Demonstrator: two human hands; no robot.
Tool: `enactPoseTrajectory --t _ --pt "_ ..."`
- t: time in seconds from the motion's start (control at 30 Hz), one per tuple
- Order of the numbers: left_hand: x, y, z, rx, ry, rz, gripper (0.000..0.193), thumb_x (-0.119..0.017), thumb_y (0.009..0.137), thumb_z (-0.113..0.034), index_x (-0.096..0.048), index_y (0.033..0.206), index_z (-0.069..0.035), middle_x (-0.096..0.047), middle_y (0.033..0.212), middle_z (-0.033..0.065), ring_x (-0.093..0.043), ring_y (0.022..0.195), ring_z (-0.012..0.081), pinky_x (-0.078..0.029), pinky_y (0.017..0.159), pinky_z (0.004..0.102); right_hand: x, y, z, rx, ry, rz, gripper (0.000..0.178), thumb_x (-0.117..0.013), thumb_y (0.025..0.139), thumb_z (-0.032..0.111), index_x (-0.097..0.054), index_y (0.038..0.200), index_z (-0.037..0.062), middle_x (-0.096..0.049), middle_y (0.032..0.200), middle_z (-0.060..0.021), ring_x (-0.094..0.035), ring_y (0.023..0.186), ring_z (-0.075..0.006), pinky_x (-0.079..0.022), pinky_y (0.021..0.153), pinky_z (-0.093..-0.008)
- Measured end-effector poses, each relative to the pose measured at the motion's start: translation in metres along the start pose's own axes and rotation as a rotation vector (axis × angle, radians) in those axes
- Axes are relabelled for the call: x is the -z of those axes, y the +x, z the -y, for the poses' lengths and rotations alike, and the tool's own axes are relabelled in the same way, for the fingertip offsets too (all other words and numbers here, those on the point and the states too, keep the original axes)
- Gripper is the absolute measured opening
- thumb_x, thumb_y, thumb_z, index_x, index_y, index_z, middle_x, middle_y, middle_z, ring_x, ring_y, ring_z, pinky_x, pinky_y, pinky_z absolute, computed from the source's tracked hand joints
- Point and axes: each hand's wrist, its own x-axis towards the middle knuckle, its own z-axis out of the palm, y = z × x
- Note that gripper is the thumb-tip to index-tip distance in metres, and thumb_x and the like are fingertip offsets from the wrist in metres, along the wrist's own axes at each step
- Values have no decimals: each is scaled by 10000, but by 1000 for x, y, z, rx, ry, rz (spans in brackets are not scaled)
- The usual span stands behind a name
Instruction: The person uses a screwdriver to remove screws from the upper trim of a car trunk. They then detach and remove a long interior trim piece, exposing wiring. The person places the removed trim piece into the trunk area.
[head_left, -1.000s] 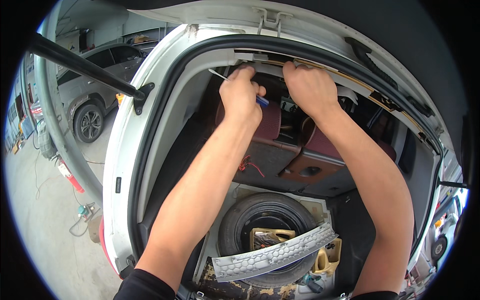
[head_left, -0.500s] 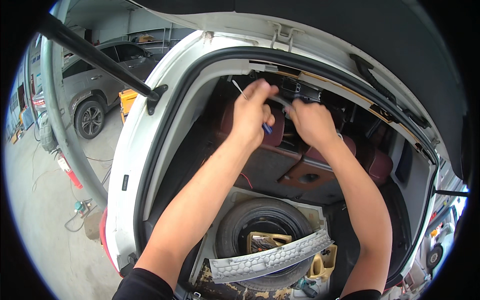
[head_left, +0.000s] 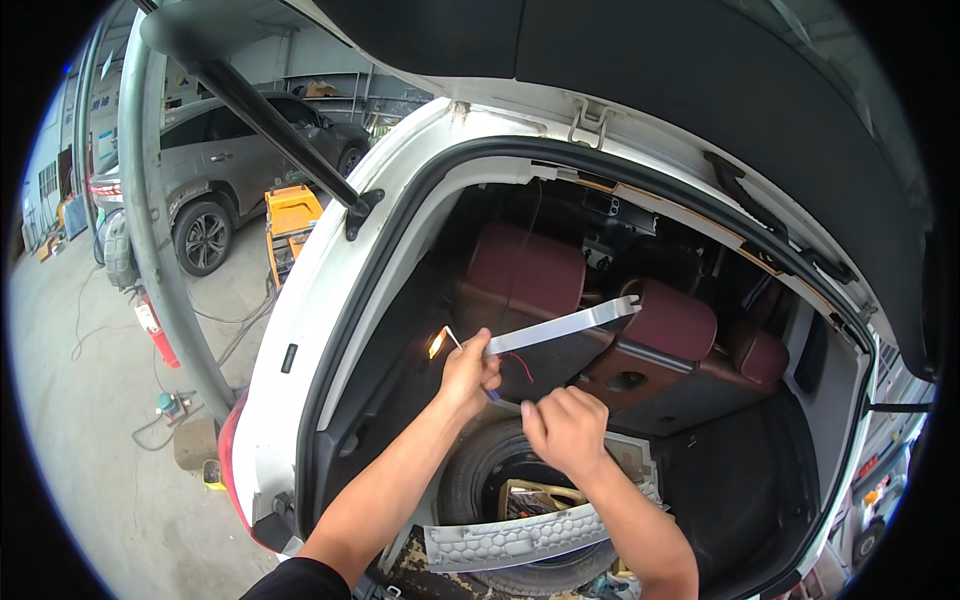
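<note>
My left hand (head_left: 468,378) is closed on a pale grey strip (head_left: 560,328) with a notched, bent far end. The strip slants up to the right, in front of the dark red seat backs. The same hand holds a slim screwdriver; its thin shaft (head_left: 453,338) shows above the fist and its blue handle (head_left: 492,395) below. My right hand (head_left: 566,430) is closed in a fist just right of and below the left, over the spare wheel. Its inner side is turned away, so what it may hold is hidden.
Below my hands, a spare wheel (head_left: 458,478) lies in the boot floor with a tan tool tray (head_left: 515,500) in it. A grey honeycomb-patterned panel (head_left: 510,545) lies across it. Dark red seats (head_left: 665,318) stand ahead; a black strut (head_left: 275,135) crosses at left.
Both hands have come down from the upper boot opening toward me. The strip is now out in front of the seats in my left hand, and my right hand is apart from it.
</note>
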Motion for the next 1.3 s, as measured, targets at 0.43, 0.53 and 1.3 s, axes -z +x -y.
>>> enactPoseTrajectory --t 0.43,0.53,1.3 --pt "-43 16 10 -165 622 -118 233 -531 946 -263 -544 1052 -56 -612 826 69 -398 424 65 -285 344 229 4 132 -76 -290 -94 -10 228 -439 971 212 -538 1053 24 -625 712 -194 -643 691 -342 -492 611 -433" --pt "-73 24 -37 -417 504 23 311 -486 971 -212 -510 1235 -50 -621 889 71 -346 400 41 -282 349 225 8 161 -83 -227 -301 30 218 -451 962 224 -527 968 21 -631 699 -209 -619 661 -417 -487 584 -503" --pt "-165 50 -86 -538 74 187 287 -496 985 -244 -572 926 27 -461 588 6 -356 411 86 -325 397 269 3 198 -84 -176 -357 211 189 -541 797 111 -569 883 -54 -670 752 -207 -673 763 -375 -542 687 -434"
